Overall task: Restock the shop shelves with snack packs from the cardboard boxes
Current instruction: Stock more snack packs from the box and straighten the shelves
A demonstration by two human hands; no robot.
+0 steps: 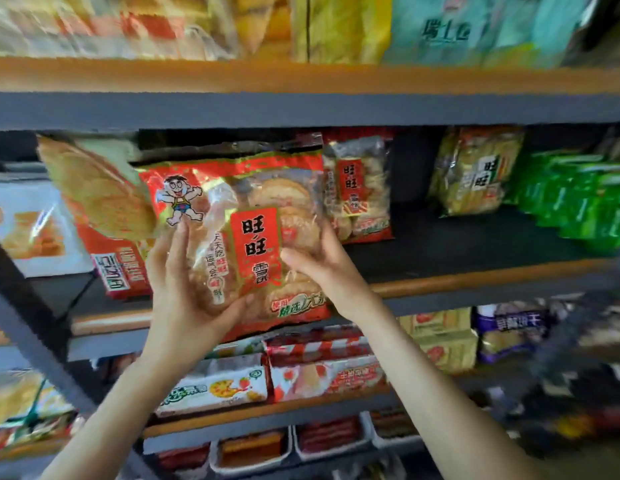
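You are holding one snack pack (246,237) w/ both hands, up in front of the middle shelf (457,237). Its btm edge is hanging below the shelf's wood-coloured front lip; whether any part is resting on the board cannot be determined. Pack appearance: clear film w/ red printing, a cartoon child figure at top left, a red label w/ large black characters at ctr, green script along the btm, and round pale crackers showing through the film. It is sitting roughly upright, tilting slightly. Your left hand (184,282) is gripping the lower left portion, fingers running up along the pack's left side and thumb lying across the front near the btm. Your right hand (324,268) is gripping the lower right edge, thumb pressing on the front and fingers wrapping behind. Qty check, middle shelf: one matching red pack (362,188) is standing behind the held one, to its right. One yellow-green pack (474,174) is standing further right, apart from it. A row of green packs (578,202) is lying at the far right, count not readable owing to blur. One large pack with a cracker picture (104,202) is leaning at the left, its edge overlapping the held pack in view. Held qty: one. Hands in view: two.
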